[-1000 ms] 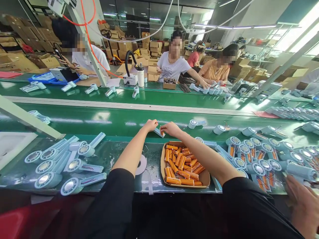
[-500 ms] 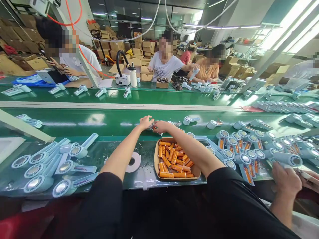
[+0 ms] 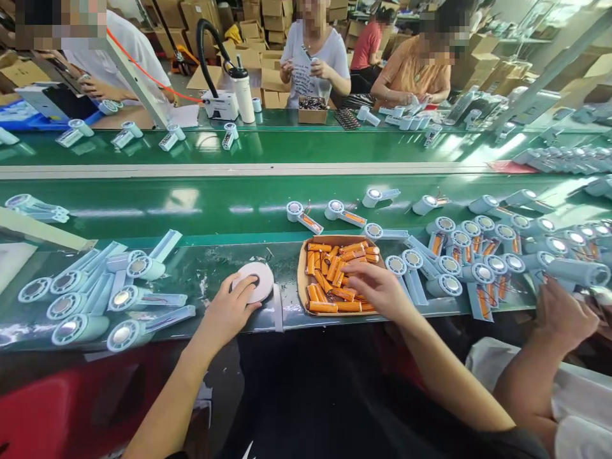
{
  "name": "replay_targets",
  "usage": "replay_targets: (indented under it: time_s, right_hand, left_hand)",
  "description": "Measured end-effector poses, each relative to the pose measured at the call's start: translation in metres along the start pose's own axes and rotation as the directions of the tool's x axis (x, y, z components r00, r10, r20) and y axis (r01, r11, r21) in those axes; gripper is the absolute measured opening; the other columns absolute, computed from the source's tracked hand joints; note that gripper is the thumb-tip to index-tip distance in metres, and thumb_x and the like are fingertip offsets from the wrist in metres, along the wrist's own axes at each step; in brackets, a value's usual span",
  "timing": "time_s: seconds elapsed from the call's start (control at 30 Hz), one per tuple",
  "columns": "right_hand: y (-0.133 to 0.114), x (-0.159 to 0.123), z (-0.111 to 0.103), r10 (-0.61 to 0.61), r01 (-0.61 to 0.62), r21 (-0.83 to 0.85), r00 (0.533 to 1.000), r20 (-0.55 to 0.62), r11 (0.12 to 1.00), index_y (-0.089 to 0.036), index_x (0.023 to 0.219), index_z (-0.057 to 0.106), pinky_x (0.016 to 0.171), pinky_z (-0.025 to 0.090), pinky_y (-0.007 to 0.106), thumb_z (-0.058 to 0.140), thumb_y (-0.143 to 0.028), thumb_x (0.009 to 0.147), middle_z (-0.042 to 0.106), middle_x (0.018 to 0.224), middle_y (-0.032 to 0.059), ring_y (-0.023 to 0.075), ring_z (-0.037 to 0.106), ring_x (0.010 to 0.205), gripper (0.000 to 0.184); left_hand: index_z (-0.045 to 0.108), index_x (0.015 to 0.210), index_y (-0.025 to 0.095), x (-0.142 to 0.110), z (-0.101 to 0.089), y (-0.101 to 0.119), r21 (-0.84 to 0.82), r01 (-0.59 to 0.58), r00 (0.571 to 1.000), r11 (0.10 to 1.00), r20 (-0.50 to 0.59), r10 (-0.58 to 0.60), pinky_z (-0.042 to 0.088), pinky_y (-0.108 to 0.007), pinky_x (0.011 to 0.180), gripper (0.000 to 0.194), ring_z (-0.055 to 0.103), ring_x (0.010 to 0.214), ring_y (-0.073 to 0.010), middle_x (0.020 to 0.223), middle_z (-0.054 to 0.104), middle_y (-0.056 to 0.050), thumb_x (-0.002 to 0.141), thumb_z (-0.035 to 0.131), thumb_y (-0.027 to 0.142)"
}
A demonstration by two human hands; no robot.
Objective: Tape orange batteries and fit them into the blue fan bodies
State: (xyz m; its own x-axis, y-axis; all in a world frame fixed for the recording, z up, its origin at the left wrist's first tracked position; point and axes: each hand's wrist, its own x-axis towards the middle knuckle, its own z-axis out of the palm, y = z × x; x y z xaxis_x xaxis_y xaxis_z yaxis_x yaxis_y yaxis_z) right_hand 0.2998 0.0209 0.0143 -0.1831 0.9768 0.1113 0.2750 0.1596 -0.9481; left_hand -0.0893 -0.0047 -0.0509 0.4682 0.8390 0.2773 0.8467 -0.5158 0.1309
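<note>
My left hand (image 3: 234, 298) grips a white tape roll (image 3: 261, 282) at the bench's front edge, its fingers over the near left side and the core hole. My right hand (image 3: 382, 290) is over the right side of a cardboard tray (image 3: 302, 299) holding several orange wrapped battery packs (image 3: 329, 271). Its fingers are stretched and slightly bent, reaching among the packs, and nothing shows held in them. Beyond the tray, a light-blue fan housing (image 3: 305, 217) and another light-blue housing (image 3: 345, 213) lie on the green belt, each with an orange pack in its handle.
Several light-blue housings (image 3: 79, 299) are piled at the left, and more housings (image 3: 478, 271) crowd the right. A co-worker's hand (image 3: 564, 315) holds a housing at far right. People sit across the green conveyor (image 3: 182, 146). A slanted post (image 3: 48, 229) stands at left.
Both hands have drawn back from the belt, the left to the tape roll, the right to the battery tray. Housings formerly behind my hands now show on the belt. The view has tilted down.
</note>
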Motion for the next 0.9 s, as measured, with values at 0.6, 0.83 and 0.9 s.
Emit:
replay_targets:
  time_s: [0.6, 0.83, 0.9]
  right_hand:
    - [-0.005, 0.096, 0.035, 0.199, 0.083, -0.869, 0.959, 0.202, 0.487, -0.014, 0.129, 0.076, 0.101, 0.055, 0.038, 0.046, -0.027, 0.112, 0.078, 0.128, 0.0182, 0.0308, 0.072, 0.121, 0.037]
    - [0.014, 0.114, 0.040, 0.171, 0.159, -0.864, 0.948, 0.268, 0.477, -0.012, 0.114, 0.080, 0.106, 0.052, 0.041, 0.063, -0.025, 0.104, 0.076, 0.127, 0.0213, 0.0340, 0.071, 0.119, 0.025]
    - [0.013, 0.116, 0.033, 0.145, 0.174, -0.842, 0.948, 0.284, 0.511, -0.013, 0.108, 0.082, 0.109, 0.051, 0.040, 0.064, -0.021, 0.103, 0.078, 0.119, 0.0183, 0.0325, 0.070, 0.120, 0.021]
  left_hand:
    - [0.059, 0.144, 0.026, 0.036, -0.015, 0.021, -0.260, 0.114, 0.936, 0.959, -0.295, -0.191, 0.051, -0.060, 0.121, 0.046, 0.042, 0.155, -0.0389, 0.147, 0.065, -0.012, 0.098, 0.063, 0.023]
    - [0.058, 0.147, 0.025, 0.039, -0.007, 0.024, -0.251, 0.081, 0.934, 0.964, -0.318, -0.162, 0.056, -0.059, 0.115, 0.048, 0.046, 0.151, -0.0390, 0.146, 0.066, -0.013, 0.099, 0.061, 0.021]
    - [0.058, 0.147, 0.024, 0.039, -0.008, 0.025, -0.235, 0.068, 0.940, 0.970, -0.309, -0.141, 0.056, -0.061, 0.115, 0.049, 0.046, 0.151, -0.0398, 0.144, 0.067, -0.013, 0.099, 0.061, 0.020]
